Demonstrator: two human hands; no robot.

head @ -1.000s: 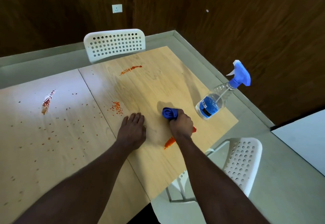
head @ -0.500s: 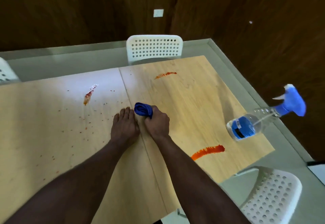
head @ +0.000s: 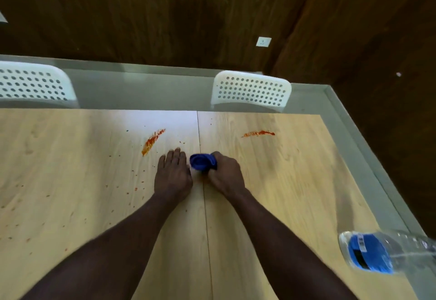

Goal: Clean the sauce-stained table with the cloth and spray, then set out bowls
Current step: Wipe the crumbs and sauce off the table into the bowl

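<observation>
My right hand (head: 225, 174) grips a bunched blue cloth (head: 201, 161) and presses it on the light wooden table (head: 295, 181), right at the seam between its two halves. My left hand (head: 172, 174) rests flat on the table just left of the cloth, fingers straight. An orange-red sauce smear (head: 152, 140) lies beyond my left hand, and a second smear (head: 258, 133) lies further right. Small red specks dot the left half. The clear spray bottle (head: 382, 252) with a blue label stands at the right edge, its top cut off by the frame.
Two white perforated chairs stand at the table's far side, one (head: 251, 91) right of centre and one (head: 33, 85) at the left. Dark wood walls close off the back and right. A grey floor strip (head: 368, 148) runs beside the table's right edge.
My view has swung left, so the bottle slid to the lower right. Both hands with the cloth have shifted left from the right half to the table's seam. The near sauce streak is out of view.
</observation>
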